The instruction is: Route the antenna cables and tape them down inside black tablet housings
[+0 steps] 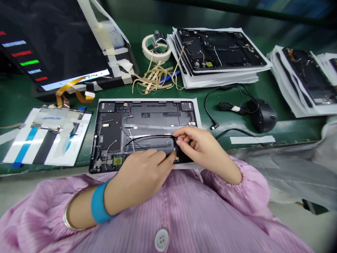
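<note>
Left hand [143, 170] hangs palm down, fingers [168, 162] extended — right hand [201, 142] pinches just beside it.

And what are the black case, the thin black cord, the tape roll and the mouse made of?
Black case: metal or hard plastic; its dull black surface doesn't settle which.
Thin black cord: probably plastic-coated; it looks smooth and bends in a curve.
Tape roll: likely paper tape; its cream edge looks matte.
Mouse: probably hard plastic; smooth, with a soft shine.
</note>
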Available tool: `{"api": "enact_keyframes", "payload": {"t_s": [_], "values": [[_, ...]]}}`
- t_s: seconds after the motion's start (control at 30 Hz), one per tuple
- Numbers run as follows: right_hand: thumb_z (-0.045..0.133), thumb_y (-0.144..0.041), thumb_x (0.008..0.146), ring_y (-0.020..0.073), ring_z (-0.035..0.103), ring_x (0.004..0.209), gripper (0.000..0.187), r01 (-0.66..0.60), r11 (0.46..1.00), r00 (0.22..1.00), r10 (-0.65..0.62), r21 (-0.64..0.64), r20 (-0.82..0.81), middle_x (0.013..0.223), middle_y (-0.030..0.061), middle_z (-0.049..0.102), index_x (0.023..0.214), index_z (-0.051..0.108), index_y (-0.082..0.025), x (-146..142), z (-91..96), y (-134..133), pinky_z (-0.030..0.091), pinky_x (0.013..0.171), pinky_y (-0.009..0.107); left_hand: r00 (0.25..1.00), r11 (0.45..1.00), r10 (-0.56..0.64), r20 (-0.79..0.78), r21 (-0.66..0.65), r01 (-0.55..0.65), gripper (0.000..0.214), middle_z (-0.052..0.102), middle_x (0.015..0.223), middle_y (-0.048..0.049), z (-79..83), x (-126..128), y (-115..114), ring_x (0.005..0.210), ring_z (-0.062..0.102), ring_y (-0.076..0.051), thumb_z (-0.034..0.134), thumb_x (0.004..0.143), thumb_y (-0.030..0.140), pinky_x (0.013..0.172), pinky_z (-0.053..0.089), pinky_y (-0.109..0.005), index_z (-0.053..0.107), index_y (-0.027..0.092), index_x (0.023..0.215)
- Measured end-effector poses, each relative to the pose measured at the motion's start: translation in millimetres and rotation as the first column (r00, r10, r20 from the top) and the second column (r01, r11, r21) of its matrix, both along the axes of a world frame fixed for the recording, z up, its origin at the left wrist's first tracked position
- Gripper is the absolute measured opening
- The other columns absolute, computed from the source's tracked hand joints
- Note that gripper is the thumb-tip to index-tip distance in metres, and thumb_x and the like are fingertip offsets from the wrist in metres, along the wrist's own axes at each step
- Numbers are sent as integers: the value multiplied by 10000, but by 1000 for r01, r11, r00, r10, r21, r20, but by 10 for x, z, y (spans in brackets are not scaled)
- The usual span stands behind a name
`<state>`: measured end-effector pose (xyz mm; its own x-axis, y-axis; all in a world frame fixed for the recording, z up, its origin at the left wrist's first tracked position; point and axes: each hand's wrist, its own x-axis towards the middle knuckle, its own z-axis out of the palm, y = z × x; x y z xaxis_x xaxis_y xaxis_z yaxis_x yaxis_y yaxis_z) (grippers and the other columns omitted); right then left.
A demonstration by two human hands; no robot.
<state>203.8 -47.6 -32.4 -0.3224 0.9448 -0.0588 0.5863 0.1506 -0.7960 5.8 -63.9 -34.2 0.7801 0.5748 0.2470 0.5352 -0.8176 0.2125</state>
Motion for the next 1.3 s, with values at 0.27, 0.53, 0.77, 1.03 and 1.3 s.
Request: {"api": "enact_keyframes", "payload": {"t_s": [0.27, 0.53, 0.77, 1.03, 1.3], "values": [[594, -115, 800, 60, 490, 575, 107, 12, 998, 1000, -12, 57, -6, 703, -44, 537, 891, 612, -168, -10, -50, 6, 412, 564, 191, 998, 999, -39, -50, 19, 40, 270, 547, 649, 10, -28, 11, -2, 571, 541, -175, 569, 847, 229, 462, 379, -313, 619, 115, 1087], [599, -80, 795, 68, 485, 616, 113, 0, 995, 1000, -1, 103, 10, 829, -10, 559, 867, 614, -166, -9, -67, 27, 413, 622, 218, 999, 1000, -32, 6, -2, 32, 231, 556, 653, 22, -46, -12, -32, 581, 534, -160, 578, 845, 214, 497, 390, -311, 615, 129, 1057], [595, -77, 799, 76, 491, 629, 108, -8, 995, 1000, 7, 99, 11, 812, -13, 563, 858, 605, -166, -3, -69, 24, 410, 645, 228, 1000, 999, -2, -2, -39, 2, 206, 549, 643, 29, -47, 35, -15, 581, 534, -154, 531, 880, 240, 486, 352, -296, 615, 157, 1048], [611, -133, 795, 76, 466, 557, 67, 38, 999, 999, -38, -11, -3, 634, -53, 518, 839, 612, -183, -13, -49, 6, 368, 564, 216, 997, 996, -77, -27, 50, 78, 268, 564, 666, 11, -61, -36, -21, 586, 516, -156, 570, 848, 194, 492, 358, -302, 608, 122, 1103], [608, -167, 802, 68, 430, 507, 18, 77, 992, 993, -86, -99, -85, 578, -62, 476, 815, 615, -176, -9, -67, -15, 340, 503, 208, 994, 996, -82, -78, 14, 83, 297, 563, 680, 14, -58, -35, -15, 598, 527, -152, 564, 851, 180, 497, 375, -297, 590, 130, 1143]]}}
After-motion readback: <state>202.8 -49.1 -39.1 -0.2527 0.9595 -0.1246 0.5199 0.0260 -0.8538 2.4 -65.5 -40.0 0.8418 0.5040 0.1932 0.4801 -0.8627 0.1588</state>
